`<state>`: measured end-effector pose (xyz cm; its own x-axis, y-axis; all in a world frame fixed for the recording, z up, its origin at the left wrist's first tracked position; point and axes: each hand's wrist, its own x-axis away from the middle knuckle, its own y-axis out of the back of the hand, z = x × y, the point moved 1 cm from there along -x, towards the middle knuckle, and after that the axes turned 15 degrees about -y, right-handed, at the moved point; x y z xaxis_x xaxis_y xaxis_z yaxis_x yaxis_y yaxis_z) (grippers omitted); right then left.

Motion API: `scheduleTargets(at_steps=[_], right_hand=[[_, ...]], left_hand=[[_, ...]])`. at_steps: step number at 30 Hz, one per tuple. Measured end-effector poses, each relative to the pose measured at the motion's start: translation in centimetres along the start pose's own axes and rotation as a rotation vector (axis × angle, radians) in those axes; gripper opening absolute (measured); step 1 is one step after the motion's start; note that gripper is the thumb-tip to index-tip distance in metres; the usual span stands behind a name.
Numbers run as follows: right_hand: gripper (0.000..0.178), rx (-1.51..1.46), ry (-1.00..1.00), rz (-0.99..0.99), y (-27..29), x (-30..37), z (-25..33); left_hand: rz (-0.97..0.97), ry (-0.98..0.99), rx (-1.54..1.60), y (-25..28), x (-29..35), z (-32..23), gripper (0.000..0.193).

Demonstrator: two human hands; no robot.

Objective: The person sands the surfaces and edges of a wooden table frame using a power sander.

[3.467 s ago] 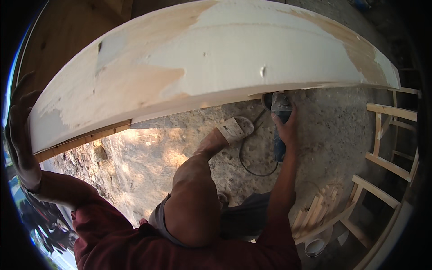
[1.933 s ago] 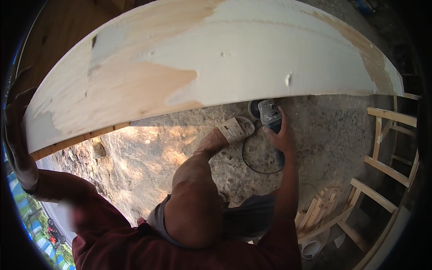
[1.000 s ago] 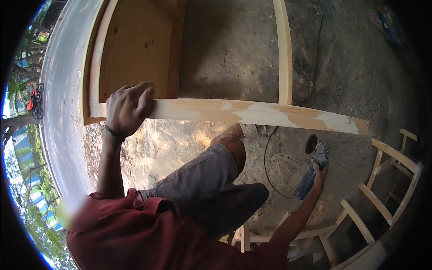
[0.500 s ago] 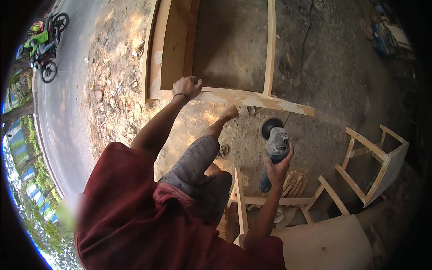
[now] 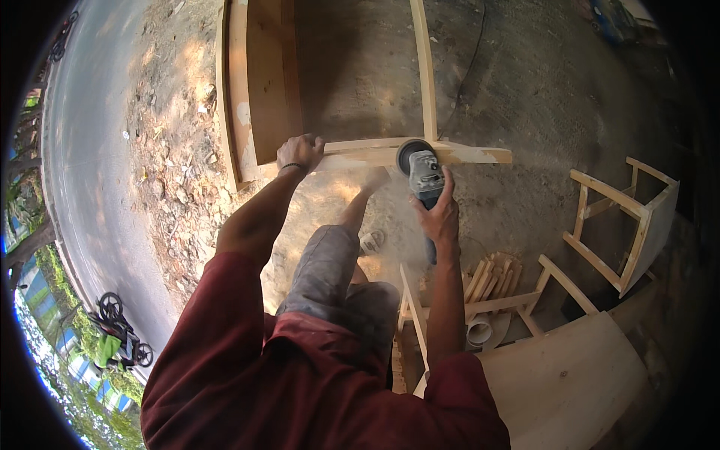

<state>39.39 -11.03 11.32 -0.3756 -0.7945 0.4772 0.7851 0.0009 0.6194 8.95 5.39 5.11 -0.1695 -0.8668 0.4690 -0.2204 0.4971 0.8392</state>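
Observation:
A wooden frame [image 5: 360, 157] of pale boards, patched with light filler, stands in front of me. My left hand [image 5: 301, 153] is closed over its near rail close to the left corner. In my right hand [image 5: 439, 214] is a dusty angle grinder [image 5: 426, 177], fingers wrapped round its body. The grinder's round dark disc [image 5: 410, 154] meets the same rail, left of where a long side bar [image 5: 424, 75] joins it. Whether the disc is pressed on the wood or just over it, I cannot tell.
Right of me lie a small wooden stool frame [image 5: 634, 217] and a larger piece with a flat panel [image 5: 562, 382]. Beside them are stacked wood strips [image 5: 491, 277] and a white roll [image 5: 478, 331]. A cord [image 5: 474, 60] crosses the dirt. A motorbike [image 5: 116, 334] is on the road at left.
My right hand has brought the grinder left and up from beside the frame to its near rail. My left hand keeps its hold. A motorbike at left appears lower in view.

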Motion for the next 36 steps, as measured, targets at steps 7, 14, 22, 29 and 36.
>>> scheduleTargets(at_steps=[7,14,22,29,36], right_hand=[[0.093,-0.021,-0.266,-0.194,10.2,-4.1,-7.5],[0.098,-0.117,-0.309,-0.332,16.3,-8.5,-13.1],[0.095,-0.005,-0.299,-0.259,10.1,-6.4,-6.9],[0.091,0.038,-0.26,-0.189,4.0,-2.8,-1.7],[0.089,0.077,-0.091,-0.1,-3.6,1.7,4.3]], left_hand=[[0.003,0.013,-0.033,0.1,0.0,0.4,0.045],[0.023,-0.011,-0.022,0.4,-0.2,-0.3,0.046],[-0.006,0.008,-0.006,-0.5,0.0,0.8,0.043],[0.015,-0.021,0.041,0.1,0.1,0.6,0.041],[-0.045,-0.072,0.1,-0.5,0.1,1.7,0.049]])
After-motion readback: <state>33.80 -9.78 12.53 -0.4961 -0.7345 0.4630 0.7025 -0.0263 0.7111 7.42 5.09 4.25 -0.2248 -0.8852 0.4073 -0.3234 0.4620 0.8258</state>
